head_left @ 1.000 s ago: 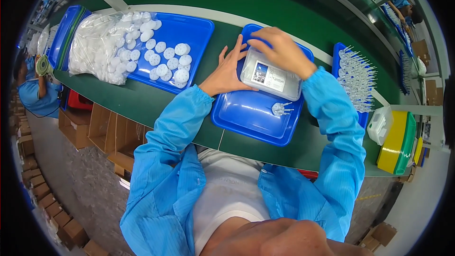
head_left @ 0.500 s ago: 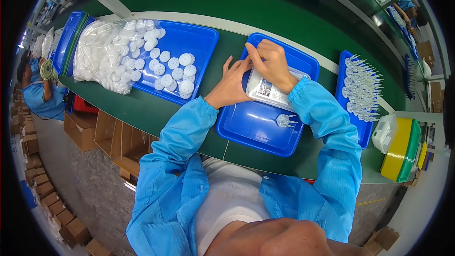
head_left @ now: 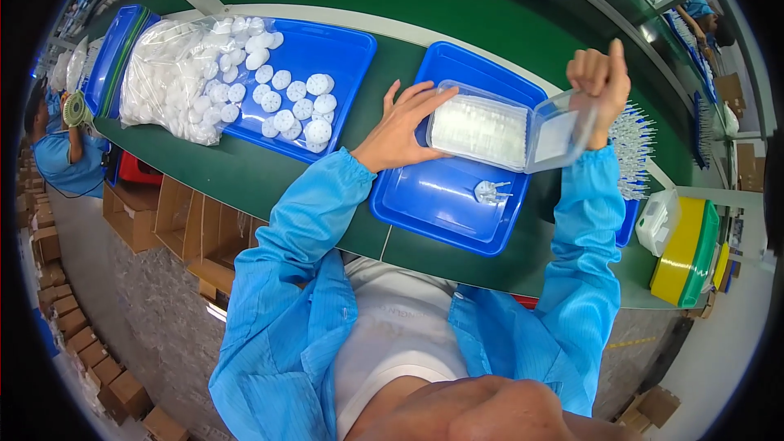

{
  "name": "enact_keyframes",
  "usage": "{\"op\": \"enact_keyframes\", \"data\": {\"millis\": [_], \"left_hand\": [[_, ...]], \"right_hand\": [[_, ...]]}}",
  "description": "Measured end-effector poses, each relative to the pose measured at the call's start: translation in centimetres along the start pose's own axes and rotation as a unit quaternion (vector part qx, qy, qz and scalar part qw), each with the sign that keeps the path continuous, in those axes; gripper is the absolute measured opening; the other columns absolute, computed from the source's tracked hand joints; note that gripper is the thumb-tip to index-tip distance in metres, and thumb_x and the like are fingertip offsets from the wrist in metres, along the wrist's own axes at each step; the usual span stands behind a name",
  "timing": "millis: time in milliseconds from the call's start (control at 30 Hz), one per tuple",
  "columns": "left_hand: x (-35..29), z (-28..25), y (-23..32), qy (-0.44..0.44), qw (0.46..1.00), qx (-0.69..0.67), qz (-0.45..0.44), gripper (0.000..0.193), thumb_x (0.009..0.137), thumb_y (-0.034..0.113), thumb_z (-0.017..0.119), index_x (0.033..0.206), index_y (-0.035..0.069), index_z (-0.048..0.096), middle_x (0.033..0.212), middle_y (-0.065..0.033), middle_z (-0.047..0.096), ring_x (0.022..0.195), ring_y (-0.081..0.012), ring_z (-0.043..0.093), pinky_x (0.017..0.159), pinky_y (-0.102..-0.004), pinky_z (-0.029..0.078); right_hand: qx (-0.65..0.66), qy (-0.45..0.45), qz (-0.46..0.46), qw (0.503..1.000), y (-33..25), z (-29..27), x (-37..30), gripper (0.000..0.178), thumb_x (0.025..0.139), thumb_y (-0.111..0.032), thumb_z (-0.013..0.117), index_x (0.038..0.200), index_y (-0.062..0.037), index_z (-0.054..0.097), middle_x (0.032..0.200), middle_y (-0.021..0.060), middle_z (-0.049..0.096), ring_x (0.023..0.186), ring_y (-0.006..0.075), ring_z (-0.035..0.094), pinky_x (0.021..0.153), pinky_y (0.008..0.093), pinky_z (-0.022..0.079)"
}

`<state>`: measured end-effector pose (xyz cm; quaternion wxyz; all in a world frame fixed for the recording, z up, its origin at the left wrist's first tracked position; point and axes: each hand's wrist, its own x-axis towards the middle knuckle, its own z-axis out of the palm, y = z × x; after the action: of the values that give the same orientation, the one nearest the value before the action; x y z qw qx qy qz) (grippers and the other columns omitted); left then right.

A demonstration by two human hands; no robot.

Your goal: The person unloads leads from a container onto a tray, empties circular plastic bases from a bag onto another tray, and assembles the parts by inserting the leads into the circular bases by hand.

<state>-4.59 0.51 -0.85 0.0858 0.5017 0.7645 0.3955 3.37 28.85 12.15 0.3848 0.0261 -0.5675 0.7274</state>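
Observation:
A clear plastic box (head_left: 478,126) stands on the blue tray (head_left: 441,224) in front of me, filled with a white, finely ribbed stack. My left hand (head_left: 402,129) grips its left end, thumb on the near side and fingers along the far side. The clear hinged lid (head_left: 557,137) is swung out to the right, with a white label on it. At the lid's outer edge is my right hand (head_left: 600,86), fingers curled and one pointing up. A small white round piece with several pins (head_left: 491,192) lies in the tray near the box.
To the left, a blue tray (head_left: 327,49) holds white perforated discs (head_left: 296,106) and a plastic bag (head_left: 163,82) of more. At right are pinned parts (head_left: 633,147) in another tray, a white container (head_left: 655,224) and a yellow-green box (head_left: 686,253). A co-worker (head_left: 69,151) is far left.
The box's lid has come open and swung to the right, uncovering the white contents. My right hand has moved right with it. My left hand stays at the box's left end.

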Motion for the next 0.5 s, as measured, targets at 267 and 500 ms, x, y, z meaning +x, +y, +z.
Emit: {"op": "enact_keyframes", "data": {"millis": [267,500], "left_hand": [[-1.1,-1.9,0.9,0.013,0.995,-0.035,0.088,0.027,0.081,0.026,0.085,0.108,0.024,0.083,0.163,-0.0088,0.04,0.154,-0.0381,0.022,0.124,-0.057,0.015],[0.4,-1.6,1.9,0.064,0.993,-0.047,0.084,0.014,0.089,0.018,0.077,0.101,0.014,0.083,0.136,-0.0077,0.068,0.142,-0.0316,0.047,0.118,-0.0502,0.031]], "right_hand": [[0.077,-0.014,0.036,0.996,-4.4,-4.8,0.1,0.065,0.112,-0.033,0.037,0.051,-0.0123,0.028,0.052,0.0012,0.027,0.055,0.0129,0.027,0.05,0.0314,0.025],[0.013,-0.023,0.003,1.0,-5.7,-2.4,-0.8,0.065,0.112,-0.033,0.039,0.051,-0.0111,0.029,0.052,0.0013,0.028,0.053,0.0148,0.029,0.049,0.0309,0.024]]}}
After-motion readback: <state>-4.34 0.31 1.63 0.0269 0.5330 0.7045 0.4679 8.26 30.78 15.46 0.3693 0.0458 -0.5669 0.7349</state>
